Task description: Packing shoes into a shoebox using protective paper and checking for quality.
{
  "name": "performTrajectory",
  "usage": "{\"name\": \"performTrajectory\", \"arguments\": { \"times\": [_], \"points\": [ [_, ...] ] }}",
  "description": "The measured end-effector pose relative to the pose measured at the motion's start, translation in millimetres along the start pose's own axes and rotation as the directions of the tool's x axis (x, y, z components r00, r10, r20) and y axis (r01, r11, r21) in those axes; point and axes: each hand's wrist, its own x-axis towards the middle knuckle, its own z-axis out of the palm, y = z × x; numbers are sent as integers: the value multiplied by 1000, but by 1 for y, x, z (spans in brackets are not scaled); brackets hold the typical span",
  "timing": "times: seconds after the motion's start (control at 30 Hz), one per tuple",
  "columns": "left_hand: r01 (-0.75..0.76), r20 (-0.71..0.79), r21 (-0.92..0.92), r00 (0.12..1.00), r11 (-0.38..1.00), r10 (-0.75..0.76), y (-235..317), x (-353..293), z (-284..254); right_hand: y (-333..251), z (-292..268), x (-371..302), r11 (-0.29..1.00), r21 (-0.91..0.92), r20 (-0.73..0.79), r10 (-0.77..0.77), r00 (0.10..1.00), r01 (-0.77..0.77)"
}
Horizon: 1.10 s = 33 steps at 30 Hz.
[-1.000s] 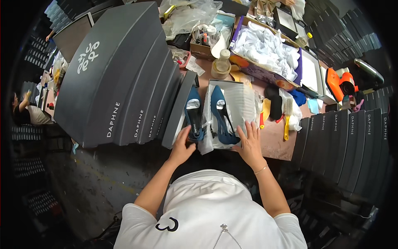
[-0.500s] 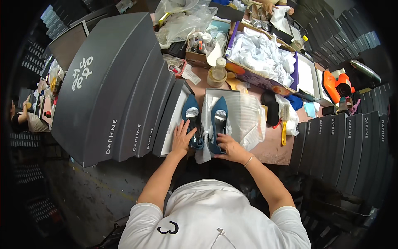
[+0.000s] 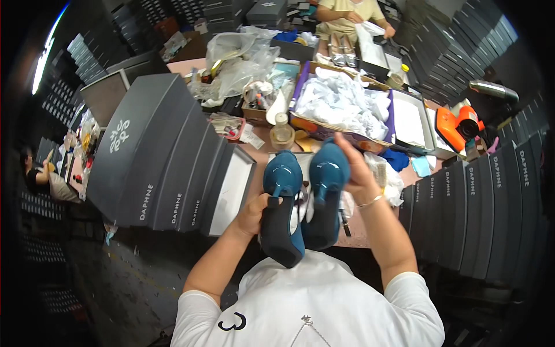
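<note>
Two blue high-heeled shoes are held up side by side in front of my chest, heels and dark soles facing me and toes pointing down. My left hand (image 3: 252, 214) is closed on the side of the left high-heeled shoe (image 3: 284, 171), near its heel. Around the back of the right high-heeled shoe (image 3: 329, 165) my right hand (image 3: 359, 173) is wrapped, thumb side up. Both shoes are off the table, and they hide much of what lies behind them. An open grey shoebox part (image 3: 232, 188) with a white inside stands beside my left hand.
Large dark shoeboxes (image 3: 153, 156) stand stacked at left, more boxes (image 3: 468, 202) at right. Beyond the shoes are a glue jar (image 3: 282, 134), a carton of crumpled white paper (image 3: 341, 98) and an orange tool (image 3: 454, 127). Across the table a person (image 3: 352, 14) handles white paper.
Both shoes have been lifted from the box area toward my chest and turned so that heels and soles face me. My hands rose with them, and the view has tilted up.
</note>
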Motion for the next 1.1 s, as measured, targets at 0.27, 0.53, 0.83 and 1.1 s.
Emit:
{"name": "performTrajectory", "arguments": {
  "times": [0.27, 0.53, 0.83, 1.1],
  "points": [
    [340, 41, -434, 933, 834, -358, -54, 45, -9, 79, -100, 29, 779, 585, 152, 167, 974, -225],
    [350, -54, -454, 907, 820, -417, -69, 49, -15, 95, -119, 27, 714, 650, 156, 208, 966, -259],
    [401, -480, 183, 833, 898, -274, -54, 59, -29, 74, -124, 27, 723, 648, 196, 145, 970, -239],
    [77, -56, 139, 996, 987, -70, -85, 43, -22, 79, -51, 58, 965, 247, 18, 91, 996, -93]
  ]
}}
